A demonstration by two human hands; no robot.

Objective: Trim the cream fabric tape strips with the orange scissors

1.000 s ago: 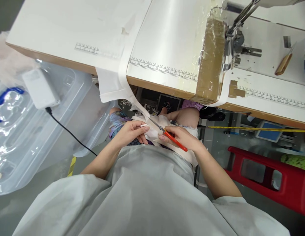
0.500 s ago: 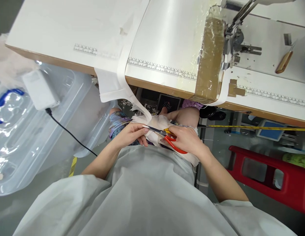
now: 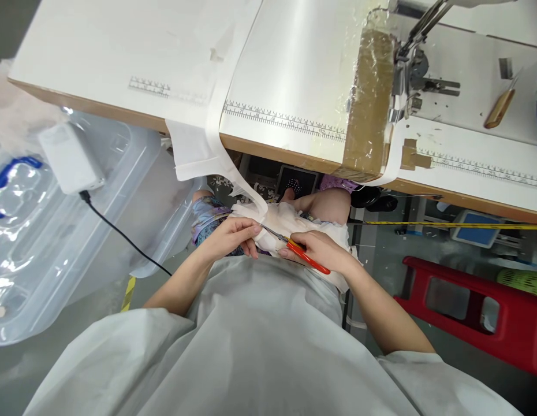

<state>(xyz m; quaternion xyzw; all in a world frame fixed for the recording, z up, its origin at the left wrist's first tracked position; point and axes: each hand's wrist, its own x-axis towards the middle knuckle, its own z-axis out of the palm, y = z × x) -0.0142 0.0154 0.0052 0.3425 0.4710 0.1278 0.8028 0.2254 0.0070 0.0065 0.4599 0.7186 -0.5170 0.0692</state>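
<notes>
My right hand (image 3: 318, 248) is wrapped round scissors (image 3: 309, 260) with red and yellow handles, the blades close together and pointing left. The blade tips are at the fingertips of my left hand (image 3: 236, 235), which is closed in a pinch on the edge of pale, thin fabric (image 3: 288, 215). This fabric lies bunched across my lap, under both hands. A white fabric strip (image 3: 214, 127) hangs from the table edge down to the lap, close above my left fingers. Exactly what lies between those fingertips is mostly hidden.
A white table (image 3: 290, 69) with printed rulers spans the top. Metal sewing machine parts (image 3: 418, 75) and a wooden-handled tool (image 3: 500, 110) are at its right. Left stands a clear plastic bin (image 3: 134, 173) with a white power bank (image 3: 71, 159); right, a red stool (image 3: 511, 323).
The scissors have closed: the red handle has swung up beside the yellow one and the blades have come together. My right fingers have curled in. My left hand is nearly still.
</notes>
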